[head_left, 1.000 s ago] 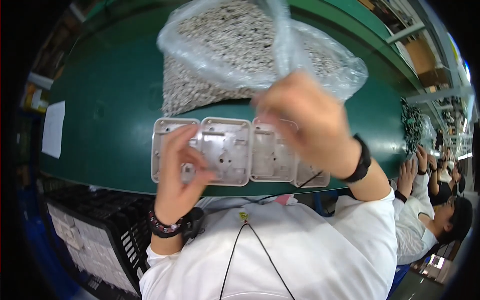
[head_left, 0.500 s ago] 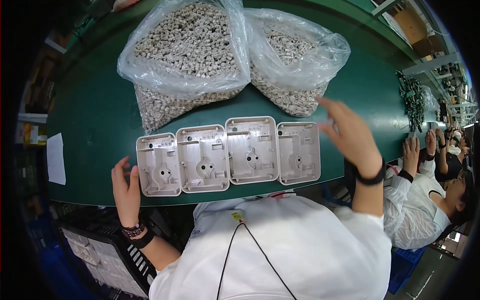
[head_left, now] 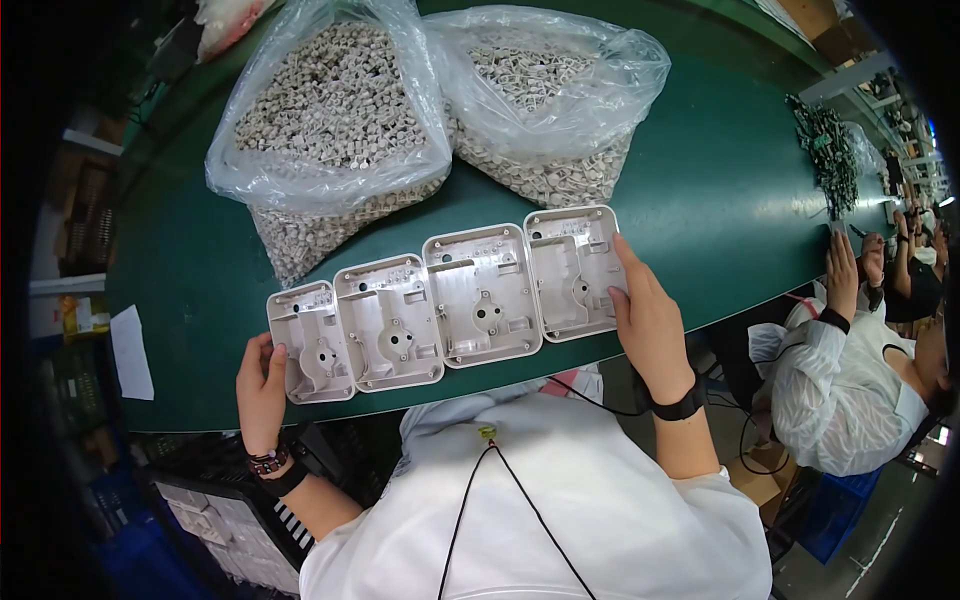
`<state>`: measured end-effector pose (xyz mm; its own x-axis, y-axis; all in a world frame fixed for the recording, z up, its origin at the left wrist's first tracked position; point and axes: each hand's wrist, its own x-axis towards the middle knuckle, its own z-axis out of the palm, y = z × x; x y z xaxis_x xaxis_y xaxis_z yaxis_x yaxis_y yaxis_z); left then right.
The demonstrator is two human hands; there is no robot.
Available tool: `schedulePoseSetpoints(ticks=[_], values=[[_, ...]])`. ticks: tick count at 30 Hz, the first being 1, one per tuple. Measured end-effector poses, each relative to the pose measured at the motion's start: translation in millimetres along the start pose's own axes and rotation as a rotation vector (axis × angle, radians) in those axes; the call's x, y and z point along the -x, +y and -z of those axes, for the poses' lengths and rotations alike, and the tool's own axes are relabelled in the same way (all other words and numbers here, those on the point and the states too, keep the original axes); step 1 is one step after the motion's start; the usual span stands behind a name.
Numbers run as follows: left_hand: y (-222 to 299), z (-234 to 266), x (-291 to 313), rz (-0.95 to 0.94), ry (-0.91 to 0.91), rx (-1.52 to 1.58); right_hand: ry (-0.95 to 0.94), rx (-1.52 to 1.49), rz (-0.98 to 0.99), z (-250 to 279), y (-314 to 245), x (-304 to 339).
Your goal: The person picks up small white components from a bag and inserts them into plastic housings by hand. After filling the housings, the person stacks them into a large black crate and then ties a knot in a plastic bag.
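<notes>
Several light-grey plastic housings stand side by side in a slanting row on the green table, open side up, with posts and holes inside. My left hand (head_left: 262, 392) is at the left end, its fingers apart and touching the outer wall of the leftmost housing (head_left: 311, 345). At the other end, my right hand (head_left: 652, 325) lies along the right wall of the rightmost housing (head_left: 572, 275), fingers stretched and thumb apart. Between them sit two wider housings, one on the left (head_left: 390, 325) and one on the right (head_left: 482, 297).
Behind the row, two clear plastic bags, one on the left (head_left: 335, 110) and one on the right (head_left: 550, 110), hold many small grey parts. White paper (head_left: 131, 352) lies at the left. A black crate (head_left: 235, 510) stands below the table edge. Co-workers sit at the right, near a dark pile (head_left: 825, 155).
My right hand has come down from above the table to the right wall of the rightmost housing. My left hand has moved against the leftmost one. The whole view has tilted.
</notes>
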<state>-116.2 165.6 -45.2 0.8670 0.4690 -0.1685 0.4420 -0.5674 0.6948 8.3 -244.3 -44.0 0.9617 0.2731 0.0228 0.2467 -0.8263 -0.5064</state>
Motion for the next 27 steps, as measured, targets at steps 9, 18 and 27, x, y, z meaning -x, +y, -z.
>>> schedulePoseSetpoints(ticks=[9,18,27], values=[[43,-7,-3,0.134,-0.406,0.207,0.182,0.08,-0.088,20,36,11],[147,-110,6,0.071,-0.979,0.716,0.392,0.088,-0.324,78,199,-39],[271,-212,-9,-0.095,-1.172,0.659,0.394,0.109,-0.532,146,320,-146]])
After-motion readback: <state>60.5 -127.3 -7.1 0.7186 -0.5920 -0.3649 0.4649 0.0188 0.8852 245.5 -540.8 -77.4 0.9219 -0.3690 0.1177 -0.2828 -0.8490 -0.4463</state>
